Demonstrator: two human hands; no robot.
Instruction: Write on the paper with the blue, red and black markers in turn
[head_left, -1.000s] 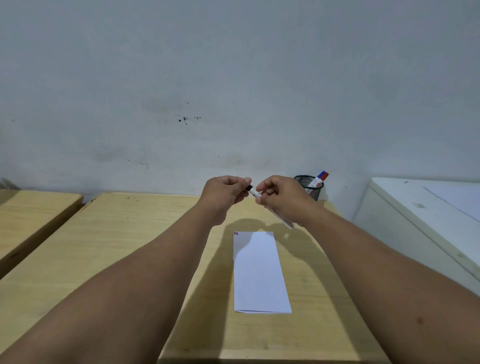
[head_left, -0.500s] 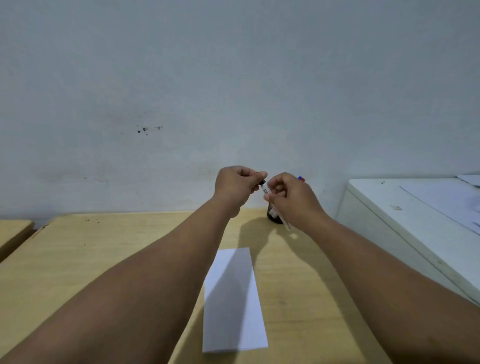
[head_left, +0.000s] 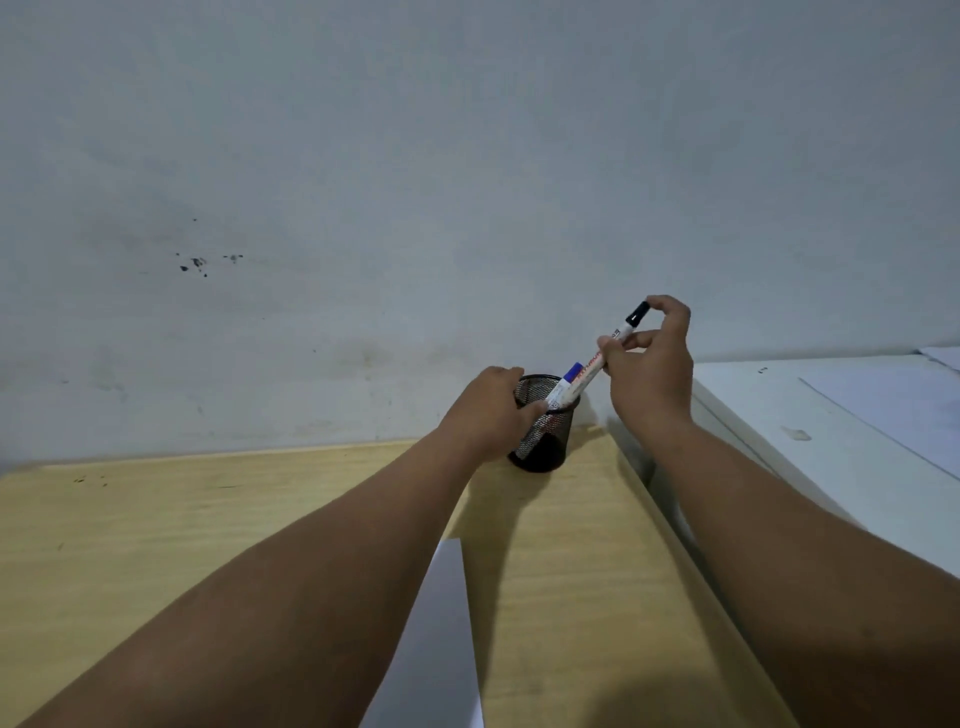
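Two bare hands and forearms are in view over one wooden table (head_left: 208, 545).

One black mesh pen cup (head_left: 543, 441) stands at the far right corner of the table, close to the grey wall (head_left: 467, 156). The left hand (head_left: 488, 413) is clamped on the cup's left side, thumb against the near rim.

Two markers can be counted. One marker with a black cap (head_left: 613, 345) is gripped by the right hand (head_left: 649, 374), which is raised above and to the right of the cup. The fingers are closed around the white barrel, with one fingertip curled over the capped end. This marker slants from upper right down to lower left, and its lower end sits at or just inside the cup's mouth; whether it touches the rim cannot be told. One marker with a blue cap (head_left: 566, 382) stands in the cup, leaning right, right beside the black-capped one. A red marker cannot be made out.

One sheet of white paper (head_left: 441, 639) lies on the table near the camera, between the two forearms, partly cut off by the lower edge. Its surface shows no writing in the visible part.

One white cabinet top (head_left: 831, 415) adjoins the table on the right.
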